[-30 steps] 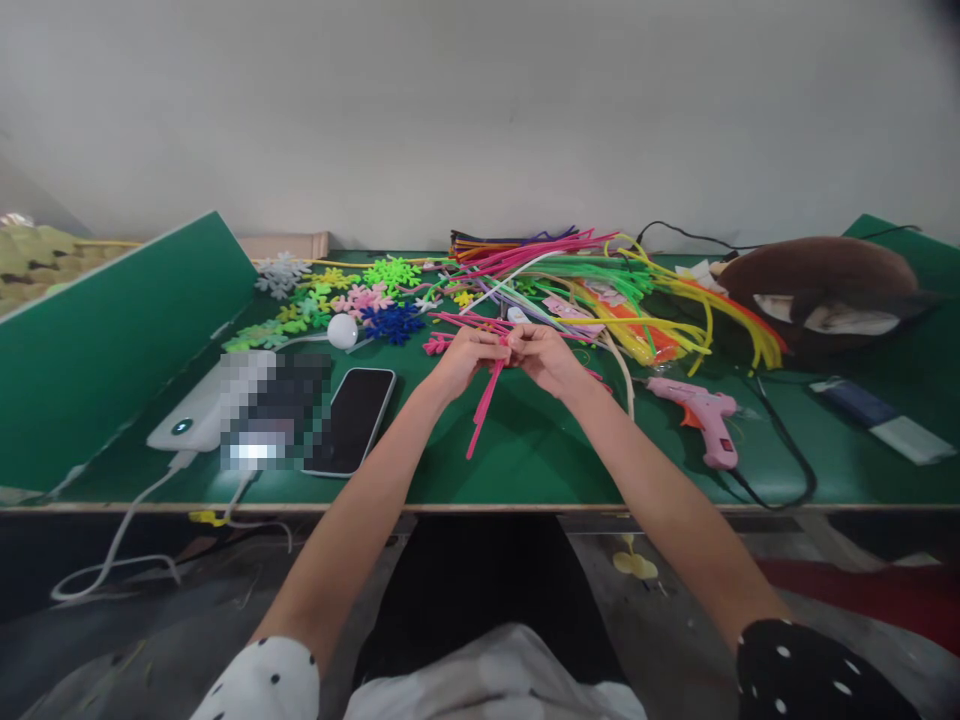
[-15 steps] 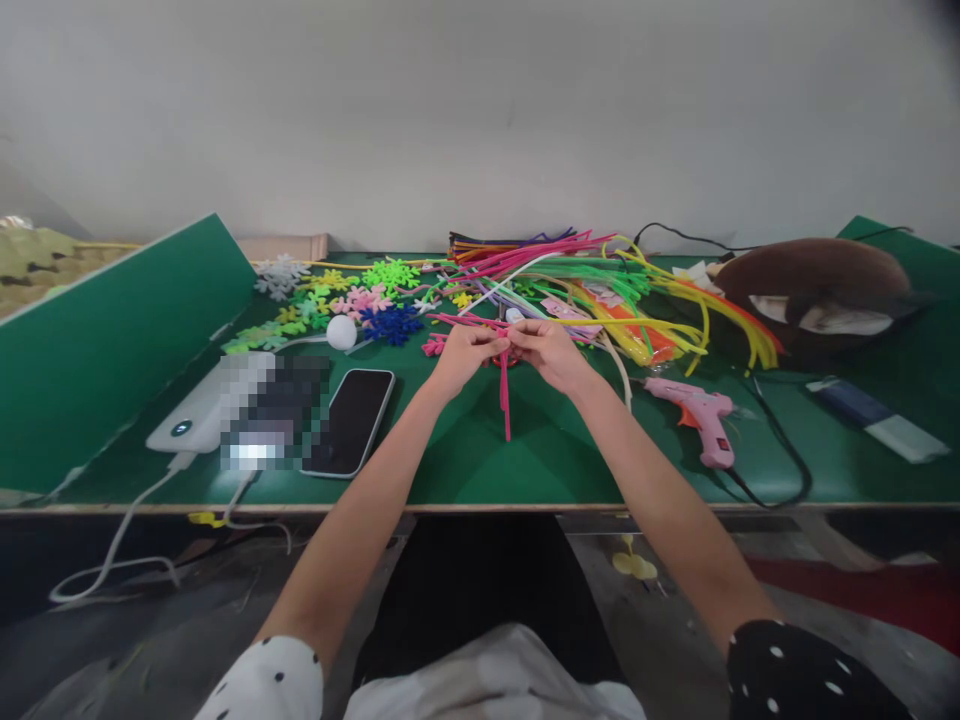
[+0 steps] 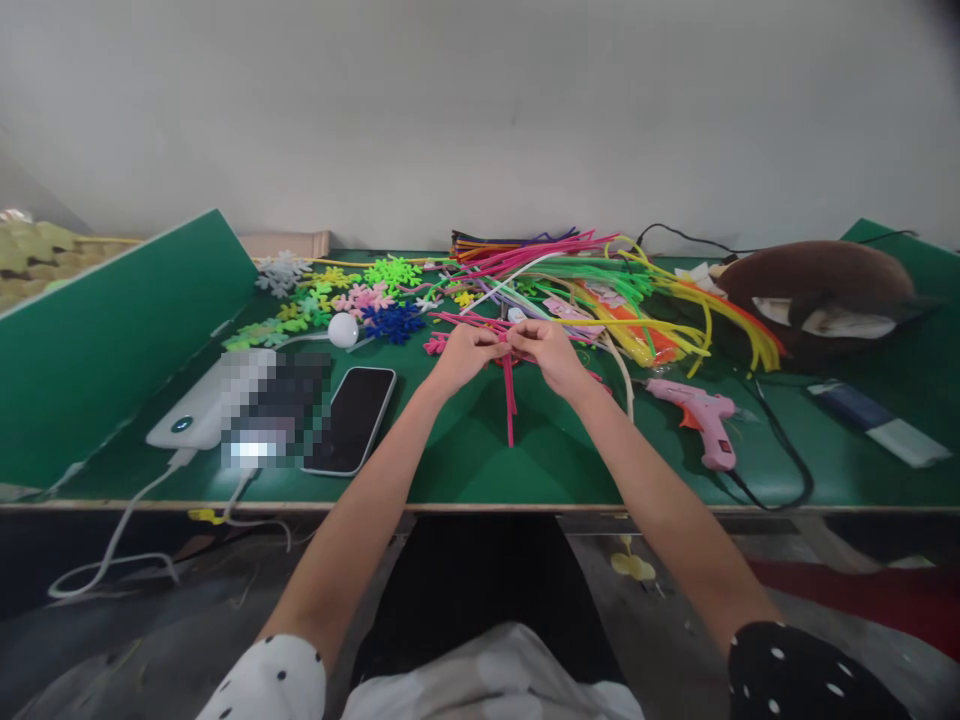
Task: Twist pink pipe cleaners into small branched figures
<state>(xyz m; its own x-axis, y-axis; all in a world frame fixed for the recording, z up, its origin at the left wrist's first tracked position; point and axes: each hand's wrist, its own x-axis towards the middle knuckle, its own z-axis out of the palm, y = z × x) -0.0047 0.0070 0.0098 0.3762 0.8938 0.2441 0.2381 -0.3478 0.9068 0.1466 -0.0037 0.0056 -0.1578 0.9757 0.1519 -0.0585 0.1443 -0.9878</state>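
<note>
Over the middle of the green table, my left hand (image 3: 469, 357) and my right hand (image 3: 550, 352) meet fingertip to fingertip. Both are pinched on pink pipe cleaners (image 3: 511, 408), whose ends hang down below the fingers; the upper part is partly hidden by my fingers. More pink pipe cleaners (image 3: 469, 320) lie just behind my left hand. Something red, mostly covered, shows under my fingers. A pink snowflake shape (image 3: 435, 344) rests left of my left hand.
Pipe cleaners in many colours (image 3: 547, 262) pile at the back. Coloured snowflakes (image 3: 393, 323) and a white ball (image 3: 343, 330) lie left, near a phone (image 3: 351, 420) and power bank (image 3: 214, 405). Right are a pink glue gun (image 3: 697, 415), its cord, and a brown plush object (image 3: 814, 285).
The hanging ends of the pink pipe cleaners have shifted slightly and now show as two strands spread a little apart. Both hands stay pinched in nearly the same place.
</note>
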